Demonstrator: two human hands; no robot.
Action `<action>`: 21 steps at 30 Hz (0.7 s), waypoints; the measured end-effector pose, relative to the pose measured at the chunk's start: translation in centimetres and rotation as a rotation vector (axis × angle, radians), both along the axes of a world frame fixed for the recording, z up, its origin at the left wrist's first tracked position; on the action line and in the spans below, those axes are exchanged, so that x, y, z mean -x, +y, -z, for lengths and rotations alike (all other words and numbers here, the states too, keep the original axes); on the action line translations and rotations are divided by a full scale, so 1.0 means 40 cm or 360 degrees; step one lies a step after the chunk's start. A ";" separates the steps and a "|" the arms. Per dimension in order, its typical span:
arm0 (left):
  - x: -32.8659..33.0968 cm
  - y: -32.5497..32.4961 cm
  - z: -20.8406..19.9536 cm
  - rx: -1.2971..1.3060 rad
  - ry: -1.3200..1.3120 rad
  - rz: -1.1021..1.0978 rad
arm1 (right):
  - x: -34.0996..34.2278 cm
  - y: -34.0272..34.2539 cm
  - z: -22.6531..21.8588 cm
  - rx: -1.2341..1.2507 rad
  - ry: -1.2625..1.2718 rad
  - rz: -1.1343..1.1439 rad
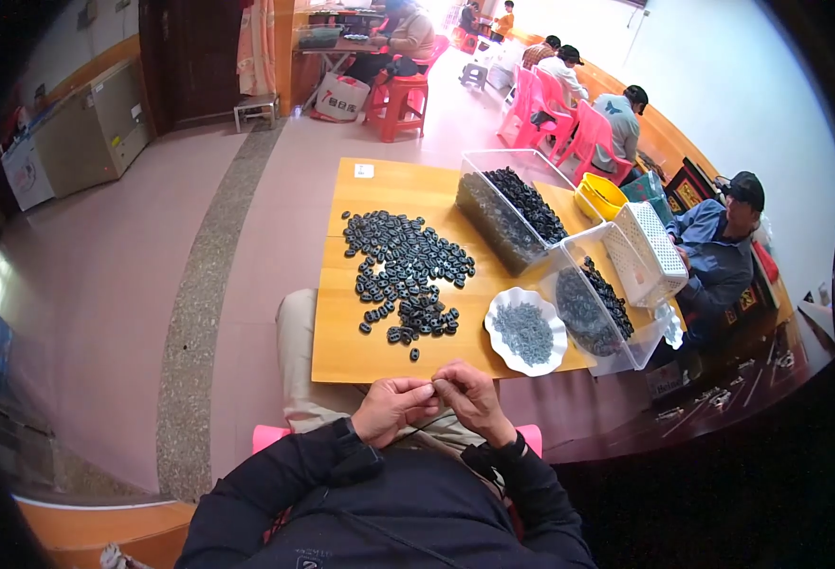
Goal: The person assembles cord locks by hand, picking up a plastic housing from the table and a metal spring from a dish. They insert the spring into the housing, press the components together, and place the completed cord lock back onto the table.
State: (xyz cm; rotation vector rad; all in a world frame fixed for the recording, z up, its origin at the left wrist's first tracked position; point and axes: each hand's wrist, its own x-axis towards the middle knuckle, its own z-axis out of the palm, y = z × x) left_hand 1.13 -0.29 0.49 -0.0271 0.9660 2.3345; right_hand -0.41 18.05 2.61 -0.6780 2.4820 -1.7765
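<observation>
My left hand [396, 411] and my right hand [471, 398] meet over my lap, just off the near edge of the wooden table [341, 356]. Both are closed in a pinch, fingertips together; whatever sits between them is too small and covered to name. Beyond them lies a spread of small black oval pieces with two holes [403, 251], with one single piece [414, 355] closest to my hands. To the right of the spread, a white scalloped dish [558, 352] holds many tiny grey parts [523, 332].
Two clear plastic bins, one large [479, 209] and one nearer [640, 353], hold black pieces on the right. Beside them stand a white perforated basket [651, 248] and yellow bowls [600, 196]. A person in a cap [721, 242] sits at the right; others sit farther back.
</observation>
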 end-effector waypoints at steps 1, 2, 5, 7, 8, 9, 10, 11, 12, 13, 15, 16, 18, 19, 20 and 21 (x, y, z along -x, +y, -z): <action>-0.001 -0.001 -0.002 -0.0001 -0.0003 0.0000 | -0.001 0.002 0.002 0.0000 -0.0017 0.0000; -0.001 -0.003 -0.003 -0.0005 -0.0013 -0.0003 | -0.002 0.002 0.001 0.0000 -0.0019 0.0000; -0.001 -0.005 -0.008 -0.0017 -0.0033 -0.0008 | -0.003 0.000 0.005 0.0082 -0.0121 -0.0022; 0.001 -0.004 -0.003 -0.0024 -0.0047 -0.0010 | -0.002 0.003 0.016 0.0080 -0.0156 -0.0022; 0.005 -0.004 0.007 -0.0002 -0.0042 -0.0014 | -0.004 0.001 0.019 0.0081 -0.0159 -0.0021; 0.005 -0.004 0.011 0.0019 -0.0041 -0.0017 | -0.009 -0.005 0.017 0.0225 -0.0275 0.0000; 0.005 -0.006 0.013 0.0019 -0.0048 -0.0014 | -0.013 -0.008 0.017 0.0369 -0.0392 0.0022; 0.006 -0.009 0.011 -0.0023 -0.0060 0.0001 | -0.012 -0.007 0.024 0.0369 -0.0401 0.0026; 0.008 -0.010 0.009 -0.0065 -0.0071 0.0015 | -0.007 -0.008 0.030 0.0349 -0.0346 0.0020; 0.008 -0.009 0.011 -0.0067 -0.0082 0.0017 | -0.005 -0.008 0.032 0.0329 -0.0293 0.0015; 0.011 -0.004 0.017 0.0011 -0.0021 -0.0020 | -0.005 -0.006 0.032 0.0305 -0.0258 0.0004; 0.009 -0.006 0.007 0.0005 -0.0070 -0.0011 | -0.006 -0.006 0.037 0.0314 -0.0263 0.0015; 0.010 -0.004 0.012 0.0002 -0.0060 -0.0021 | -0.006 -0.006 0.044 0.0304 -0.0250 0.0030; 0.009 -0.003 0.012 -0.0001 -0.0040 -0.0035 | -0.008 -0.006 0.042 0.0303 -0.0262 0.0034; 0.004 -0.004 0.008 -0.0002 -0.0065 -0.0033 | -0.011 -0.006 0.037 0.0274 -0.0218 0.0025; 0.004 -0.004 0.006 -0.0002 -0.0077 -0.0029 | -0.010 -0.007 0.034 0.0246 -0.0171 0.0017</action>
